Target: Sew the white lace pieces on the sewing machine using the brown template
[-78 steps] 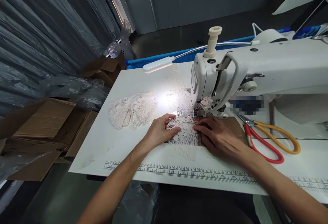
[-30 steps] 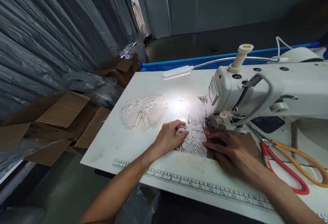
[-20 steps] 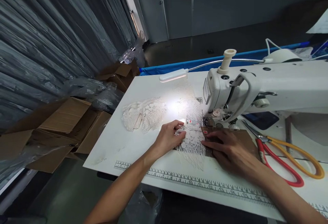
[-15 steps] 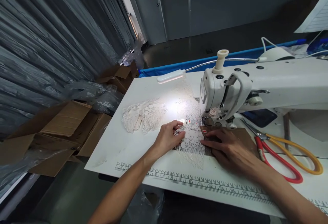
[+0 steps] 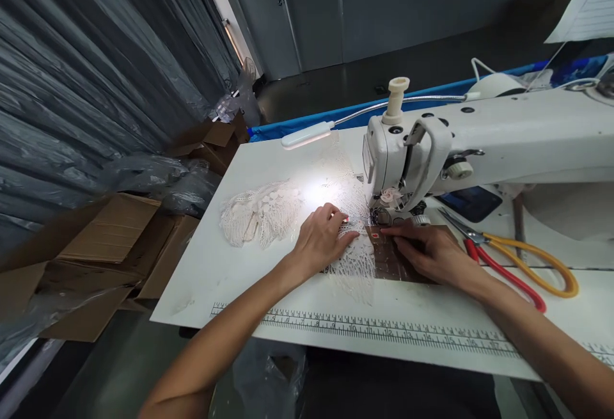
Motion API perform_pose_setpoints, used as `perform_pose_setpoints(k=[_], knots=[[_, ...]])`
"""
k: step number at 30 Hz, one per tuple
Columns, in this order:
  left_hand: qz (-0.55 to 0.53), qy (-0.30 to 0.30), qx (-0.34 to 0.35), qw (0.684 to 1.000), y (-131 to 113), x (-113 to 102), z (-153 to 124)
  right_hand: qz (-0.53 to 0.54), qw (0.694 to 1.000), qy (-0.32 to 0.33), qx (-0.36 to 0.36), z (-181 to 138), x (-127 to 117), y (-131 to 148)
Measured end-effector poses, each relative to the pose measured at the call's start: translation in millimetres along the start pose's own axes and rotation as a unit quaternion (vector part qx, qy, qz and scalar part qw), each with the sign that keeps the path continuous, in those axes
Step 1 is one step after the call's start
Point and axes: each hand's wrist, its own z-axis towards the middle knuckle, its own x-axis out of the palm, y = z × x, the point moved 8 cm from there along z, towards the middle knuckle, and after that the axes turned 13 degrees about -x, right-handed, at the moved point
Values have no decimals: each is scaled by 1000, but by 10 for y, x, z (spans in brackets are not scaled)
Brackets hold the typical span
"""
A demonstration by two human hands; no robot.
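Both the left hand (image 5: pixel 320 240) and right hand (image 5: pixel 429 252) press flat, gripping nothing, on the white lace (image 5: pixel 355 265) just before the sewing machine (image 5: pixel 407 163), where fingertips risk the needle

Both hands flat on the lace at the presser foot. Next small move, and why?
Probably feed onward: the left hand and right hand press the white lace over the brown piece, its front edge at the sewing machine foot, so easing it straight back looks apt.

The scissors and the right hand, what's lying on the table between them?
In the head view, nothing: only bare white table separates the scissors from the right hand, which presses the brown piece.
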Motion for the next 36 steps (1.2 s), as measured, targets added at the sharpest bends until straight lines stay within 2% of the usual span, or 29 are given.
perform_pose_setpoints(k=[4, 8, 12, 14, 18, 23, 30, 36], knots=[[-55, 109, -4, 992, 40, 148, 109, 14, 999, 29, 16, 19, -16, -12], [-108, 111, 47, 987, -7, 106, 77, 71, 992, 70, 72, 46, 34, 19], [-250, 141, 116, 951, -121, 62, -29, 246, 960, 104, 81, 147, 240, 138], [-279, 155, 101, 942, -104, 74, -45, 299, 947, 83, 80, 203, 308, 146], [-297, 159, 52, 940, -32, 81, -41, 305, 948, 12, 93, 227, 357, 56], [-325, 139, 75, 932, -94, 13, -51, 312, 945, -50, 82, 181, 331, 60], [-319, 116, 33, 940, -58, 69, -46, 290, 952, -51, 86, 154, 292, 133], [-310, 131, 15, 942, -39, 107, -54, 308, 944, -69, 96, 111, 334, 76]])
